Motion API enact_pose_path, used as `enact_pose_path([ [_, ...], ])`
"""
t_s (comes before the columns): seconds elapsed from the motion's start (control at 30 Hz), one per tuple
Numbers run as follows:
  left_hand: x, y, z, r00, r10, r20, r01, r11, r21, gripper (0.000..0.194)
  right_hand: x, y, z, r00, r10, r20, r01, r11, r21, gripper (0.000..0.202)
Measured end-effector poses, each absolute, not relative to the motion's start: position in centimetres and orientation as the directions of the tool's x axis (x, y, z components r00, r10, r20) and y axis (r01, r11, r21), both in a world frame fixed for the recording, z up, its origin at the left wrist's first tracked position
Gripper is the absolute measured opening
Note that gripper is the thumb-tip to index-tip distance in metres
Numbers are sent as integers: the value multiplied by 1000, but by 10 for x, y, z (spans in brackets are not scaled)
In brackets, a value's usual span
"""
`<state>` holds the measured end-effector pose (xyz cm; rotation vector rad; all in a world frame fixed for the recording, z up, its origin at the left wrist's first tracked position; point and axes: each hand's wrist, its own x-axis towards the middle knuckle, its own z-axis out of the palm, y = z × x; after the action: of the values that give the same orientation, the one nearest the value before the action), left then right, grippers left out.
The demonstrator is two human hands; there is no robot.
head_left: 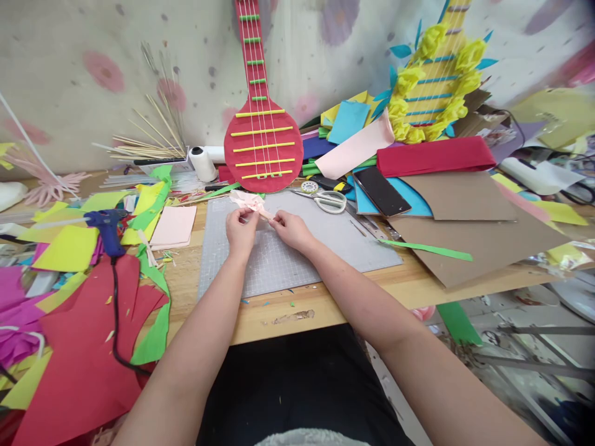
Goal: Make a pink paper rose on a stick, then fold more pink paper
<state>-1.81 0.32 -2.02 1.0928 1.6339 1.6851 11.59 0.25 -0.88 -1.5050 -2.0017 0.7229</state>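
Between my two hands is a pale pink crepe paper flower point(248, 200), its ruffled top facing away from me over the far part of the grey cutting mat point(297, 248). My left hand point(242, 230) pinches it from the left, just under the petals. With thumb and fingers closed, my right hand point(290, 228) grips its narrow twisted lower end. A stack of pale pink paper squares point(173, 227) lies left of the mat. White-handled scissors point(329, 201) rest at the mat's far edge, right of the flower.
A red paper lute point(263, 148) leans on the wall behind the mat. The blue glue gun point(106, 229) stands among coloured paper scraps at left. To the right are a black phone point(382, 191), brown cardboard point(469, 238) and a yellow lute with paper roses point(430, 93).
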Motion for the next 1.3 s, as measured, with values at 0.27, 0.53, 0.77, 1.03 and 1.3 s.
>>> enact_pose_path([
  [0.27, -13, 0, -9, -512, 858, -28, -120, -39, 992, 11, 113, -1, -10, -291, 946, 144, 747, 319, -584, 20],
  [0.53, -17, -2, 1, -434, 879, -196, -246, 94, 965, 13, 109, -8, -2, -262, 950, 169, 849, 310, -428, 24],
  [0.77, -15, -5, 6, -365, 876, -315, -404, 155, 901, 17, 109, -10, -1, -271, 948, 167, 855, 317, -412, 24],
  [1.03, -16, 1, -2, -392, 879, -271, -375, 117, 920, 14, 108, -9, -6, -296, 940, 170, 835, 341, -433, 24],
  [1.3, -17, 0, 1, -336, 896, -289, -477, 103, 873, 5, 112, -5, -9, -263, 946, 187, 794, 323, -516, 22],
])
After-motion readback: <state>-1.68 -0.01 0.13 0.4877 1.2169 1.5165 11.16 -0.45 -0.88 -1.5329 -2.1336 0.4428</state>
